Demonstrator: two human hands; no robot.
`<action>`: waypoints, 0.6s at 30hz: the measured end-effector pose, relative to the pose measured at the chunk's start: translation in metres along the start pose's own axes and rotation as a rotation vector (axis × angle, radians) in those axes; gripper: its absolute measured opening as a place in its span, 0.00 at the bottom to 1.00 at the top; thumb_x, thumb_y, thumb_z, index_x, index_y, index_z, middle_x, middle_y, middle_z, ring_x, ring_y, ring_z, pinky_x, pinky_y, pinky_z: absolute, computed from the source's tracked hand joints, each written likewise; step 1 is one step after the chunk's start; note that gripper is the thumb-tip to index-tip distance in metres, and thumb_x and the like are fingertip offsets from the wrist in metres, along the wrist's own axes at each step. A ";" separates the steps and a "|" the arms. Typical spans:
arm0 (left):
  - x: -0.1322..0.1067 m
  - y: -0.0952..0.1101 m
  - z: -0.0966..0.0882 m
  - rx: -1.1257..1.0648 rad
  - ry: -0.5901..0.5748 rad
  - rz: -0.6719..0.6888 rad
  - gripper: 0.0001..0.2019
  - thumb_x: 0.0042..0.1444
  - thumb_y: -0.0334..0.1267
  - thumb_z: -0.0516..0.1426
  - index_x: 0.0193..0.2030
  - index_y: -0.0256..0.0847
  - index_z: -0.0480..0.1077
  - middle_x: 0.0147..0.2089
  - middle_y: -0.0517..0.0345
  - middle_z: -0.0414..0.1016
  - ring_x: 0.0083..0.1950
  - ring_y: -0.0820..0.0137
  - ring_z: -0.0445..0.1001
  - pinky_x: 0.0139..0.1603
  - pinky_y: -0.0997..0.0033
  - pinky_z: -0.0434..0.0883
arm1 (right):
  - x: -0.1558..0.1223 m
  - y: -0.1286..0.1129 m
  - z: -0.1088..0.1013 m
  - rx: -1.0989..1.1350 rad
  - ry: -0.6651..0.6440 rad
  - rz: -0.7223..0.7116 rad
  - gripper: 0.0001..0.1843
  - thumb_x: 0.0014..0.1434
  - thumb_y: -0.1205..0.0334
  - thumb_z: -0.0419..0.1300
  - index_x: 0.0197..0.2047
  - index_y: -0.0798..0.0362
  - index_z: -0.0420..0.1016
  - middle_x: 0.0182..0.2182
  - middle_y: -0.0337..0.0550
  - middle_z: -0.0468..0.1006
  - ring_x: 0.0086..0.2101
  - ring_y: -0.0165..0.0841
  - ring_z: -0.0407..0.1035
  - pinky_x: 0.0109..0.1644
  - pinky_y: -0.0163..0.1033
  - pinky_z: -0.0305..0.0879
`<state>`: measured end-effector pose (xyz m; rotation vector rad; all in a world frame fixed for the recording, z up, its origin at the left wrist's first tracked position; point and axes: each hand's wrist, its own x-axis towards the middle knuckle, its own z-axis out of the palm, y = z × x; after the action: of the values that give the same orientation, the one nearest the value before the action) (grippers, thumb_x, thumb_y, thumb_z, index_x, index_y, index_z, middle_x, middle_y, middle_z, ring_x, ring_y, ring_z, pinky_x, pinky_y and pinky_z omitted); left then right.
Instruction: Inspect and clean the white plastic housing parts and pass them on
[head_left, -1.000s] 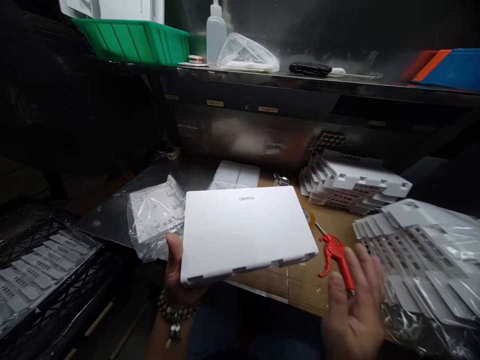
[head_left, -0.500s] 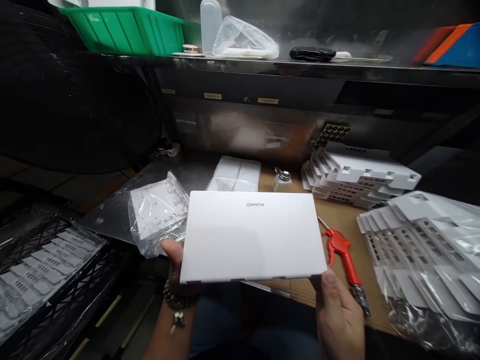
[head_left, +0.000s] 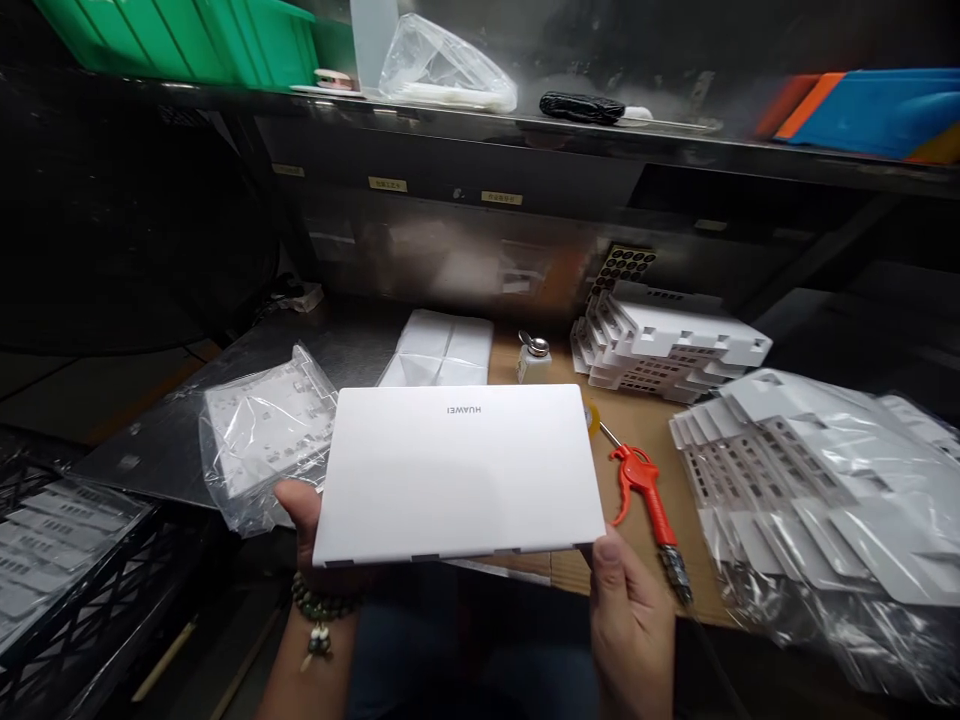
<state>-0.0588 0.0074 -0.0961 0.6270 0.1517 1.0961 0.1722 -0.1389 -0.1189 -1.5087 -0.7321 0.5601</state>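
Observation:
A white plastic cover (head_left: pixel 457 470) with HUAWEI printed upside down near its far edge is held up between my hands above the workbench's front edge. My left hand (head_left: pixel 306 525) grips its left end, thumb at the side and the other fingers hidden beneath. At the near right corner my right hand (head_left: pixel 626 600) pinches it, with the thumb on the edge. Just behind the left end lies a bagged white plastic part (head_left: pixel 262 425). To the right rests a red air blow gun (head_left: pixel 643 490) on brown cardboard.
Stacked white housings (head_left: pixel 675 345) stand at the back right, with bagged housings (head_left: pixel 817 480) nearer. A dispenser bottle (head_left: pixel 533 360) and white sleeves (head_left: pixel 450 345) sit behind the cover. At left is a black crate (head_left: pixel 82 610). A shelf (head_left: pixel 450 125) carrying a green bin (head_left: pixel 180 40) spans above.
The camera view has turned right, so the bench things appear farther left. Both hands still hold the cover, at nearly the same tilt.

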 end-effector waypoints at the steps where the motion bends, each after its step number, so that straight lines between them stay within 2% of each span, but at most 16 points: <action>1: 0.001 -0.001 -0.003 -0.063 -0.086 0.002 0.40 0.58 0.75 0.46 0.69 0.57 0.67 0.58 0.60 0.82 0.66 0.58 0.73 0.73 0.54 0.61 | 0.000 -0.003 0.001 -0.013 0.001 -0.009 0.22 0.66 0.45 0.61 0.54 0.49 0.83 0.54 0.50 0.83 0.55 0.48 0.76 0.61 0.51 0.72; 3: 0.002 -0.002 -0.008 -0.188 -0.220 -0.021 0.37 0.59 0.73 0.48 0.69 0.59 0.66 0.63 0.63 0.78 0.62 0.61 0.77 0.72 0.60 0.63 | 0.001 -0.009 0.003 -0.049 0.002 -0.049 0.21 0.66 0.45 0.61 0.52 0.48 0.84 0.52 0.49 0.84 0.53 0.47 0.78 0.58 0.47 0.75; 5: 0.003 -0.002 -0.011 -0.254 -0.265 -0.034 0.36 0.58 0.73 0.51 0.68 0.60 0.68 0.64 0.64 0.76 0.59 0.62 0.79 0.68 0.64 0.67 | 0.003 -0.012 0.004 -0.075 0.007 -0.098 0.19 0.66 0.45 0.62 0.51 0.46 0.85 0.50 0.47 0.85 0.51 0.45 0.80 0.55 0.44 0.77; 11: 0.004 -0.001 -0.009 -0.183 -0.112 -0.003 0.31 0.53 0.72 0.58 0.57 0.60 0.77 0.56 0.69 0.81 0.51 0.65 0.84 0.61 0.69 0.74 | 0.004 -0.010 0.001 -0.103 -0.051 -0.182 0.18 0.68 0.50 0.60 0.55 0.47 0.83 0.51 0.47 0.84 0.50 0.45 0.80 0.53 0.43 0.78; 14: 0.004 -0.001 -0.006 -0.116 -0.047 0.020 0.29 0.52 0.73 0.58 0.53 0.60 0.80 0.49 0.70 0.84 0.43 0.67 0.86 0.44 0.76 0.80 | 0.004 -0.006 0.000 -0.106 -0.056 -0.189 0.18 0.68 0.50 0.60 0.55 0.47 0.83 0.51 0.47 0.84 0.51 0.45 0.80 0.54 0.43 0.78; 16: 0.004 -0.002 -0.006 -0.076 -0.019 0.033 0.30 0.52 0.73 0.58 0.51 0.58 0.81 0.45 0.69 0.86 0.37 0.67 0.86 0.32 0.78 0.80 | 0.004 -0.003 -0.001 -0.112 -0.052 -0.181 0.18 0.68 0.50 0.60 0.55 0.46 0.83 0.52 0.47 0.83 0.51 0.44 0.80 0.55 0.43 0.77; 18: 0.003 -0.003 -0.008 -0.029 0.030 0.054 0.31 0.51 0.73 0.59 0.49 0.54 0.83 0.42 0.67 0.87 0.34 0.67 0.85 0.29 0.78 0.79 | 0.005 -0.001 -0.002 -0.115 -0.048 -0.170 0.18 0.68 0.50 0.60 0.55 0.46 0.83 0.52 0.47 0.83 0.52 0.44 0.79 0.56 0.42 0.76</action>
<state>-0.0588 0.0120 -0.1037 0.5917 0.1457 1.1586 0.1765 -0.1365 -0.1177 -1.5254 -0.9334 0.4328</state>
